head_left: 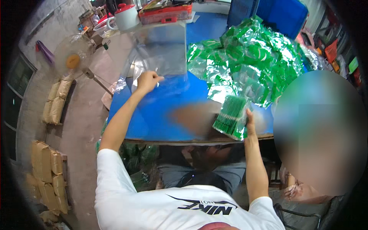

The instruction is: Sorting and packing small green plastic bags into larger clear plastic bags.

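Note:
My right hand [250, 122] grips a bundle of thin green sticks [231, 115], flat and wrapped in clear film, with a pale band across its middle. It is held tilted above the table's near edge. At the left, my left hand [148, 81] is closed in a pinch at the lower edge of a stack of clear plastic bags [165, 50]. Thin transparent film shows by its fingertips. Beyond the right hand lies a large heap of green and clear packets [249, 57], shiny and overlapping.
The blue tabletop [153, 119] carries all this. Behind stand a white mug with a red lid [126, 18], a red-orange box [165, 14] and a blue bin [281, 17]. A fan [73, 59] stands left; wrapped brown bundles [48, 168] lie on the floor. Another person [306, 189] is at right.

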The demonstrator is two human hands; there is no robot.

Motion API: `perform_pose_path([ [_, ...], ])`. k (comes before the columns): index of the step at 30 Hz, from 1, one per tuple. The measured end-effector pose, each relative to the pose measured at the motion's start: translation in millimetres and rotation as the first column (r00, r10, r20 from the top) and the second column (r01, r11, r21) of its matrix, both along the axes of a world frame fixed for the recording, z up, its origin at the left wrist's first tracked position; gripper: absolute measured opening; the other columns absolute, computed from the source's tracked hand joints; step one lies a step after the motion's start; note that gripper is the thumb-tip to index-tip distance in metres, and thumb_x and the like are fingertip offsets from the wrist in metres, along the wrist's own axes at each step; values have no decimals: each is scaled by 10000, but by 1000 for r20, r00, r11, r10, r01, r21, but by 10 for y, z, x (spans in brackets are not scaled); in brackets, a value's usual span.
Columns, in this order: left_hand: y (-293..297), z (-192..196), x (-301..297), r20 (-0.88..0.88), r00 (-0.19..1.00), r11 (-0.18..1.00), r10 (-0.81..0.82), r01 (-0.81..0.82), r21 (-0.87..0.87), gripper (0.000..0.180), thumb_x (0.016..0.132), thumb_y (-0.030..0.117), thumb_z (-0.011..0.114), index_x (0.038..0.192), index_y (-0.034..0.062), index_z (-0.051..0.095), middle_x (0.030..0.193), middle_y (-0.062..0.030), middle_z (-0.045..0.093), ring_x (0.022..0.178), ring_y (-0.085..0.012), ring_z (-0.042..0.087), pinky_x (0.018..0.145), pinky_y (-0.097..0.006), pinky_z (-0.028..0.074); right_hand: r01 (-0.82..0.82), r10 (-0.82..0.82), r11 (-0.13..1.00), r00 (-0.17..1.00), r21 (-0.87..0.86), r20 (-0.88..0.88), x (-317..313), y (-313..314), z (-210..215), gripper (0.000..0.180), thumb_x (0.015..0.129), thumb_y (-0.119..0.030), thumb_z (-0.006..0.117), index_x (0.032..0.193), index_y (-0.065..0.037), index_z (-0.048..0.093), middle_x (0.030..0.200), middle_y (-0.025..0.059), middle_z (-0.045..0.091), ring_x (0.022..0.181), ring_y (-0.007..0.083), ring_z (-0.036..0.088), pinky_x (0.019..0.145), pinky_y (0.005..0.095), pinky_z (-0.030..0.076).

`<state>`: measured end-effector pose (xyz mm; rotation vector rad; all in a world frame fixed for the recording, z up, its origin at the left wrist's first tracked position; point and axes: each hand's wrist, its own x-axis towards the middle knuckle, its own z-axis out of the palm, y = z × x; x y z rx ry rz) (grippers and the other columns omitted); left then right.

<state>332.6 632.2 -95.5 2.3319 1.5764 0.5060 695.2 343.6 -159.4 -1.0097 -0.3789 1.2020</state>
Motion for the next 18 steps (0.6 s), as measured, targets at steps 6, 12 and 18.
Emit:
perform_pose_path([
  [6, -1243, -9, 241, 39, 990, 985, -134, 137, -103, 411, 854, 405, 712, 765, 4, 702, 708, -150, 679, 648, -265, 648, 621, -389, 477, -28, 33, 998, 996, -64, 78, -120, 1, 330, 593, 819, -464, 724, 1219, -51, 584, 1062, 73, 647, 935, 202, 650, 830, 356, 547],
  [12, -1664, 17, 585, 534, 845, 981, -32, 129, -145, 405, 926, 331, 683, 702, -1, 626, 587, -9, 552, 575, -77, 445, 531, -295, 374, -366, 397, 892, 915, -264, 74, -738, -90, 784, 392, 858, -316, 733, 1107, -29, 634, 958, 48, 676, 746, 158, 679, 668, 320, 577],
  [18, -2042, 403, 969, 611, 780, 971, -134, 227, -76, 413, 938, 304, 671, 688, -11, 575, 579, -19, 533, 563, -79, 423, 513, -311, 368, -161, 140, 976, 980, -149, -142, -756, -35, 690, 440, 852, -323, 741, 1090, 26, 617, 923, 96, 673, 754, 195, 691, 641, 358, 599],
])
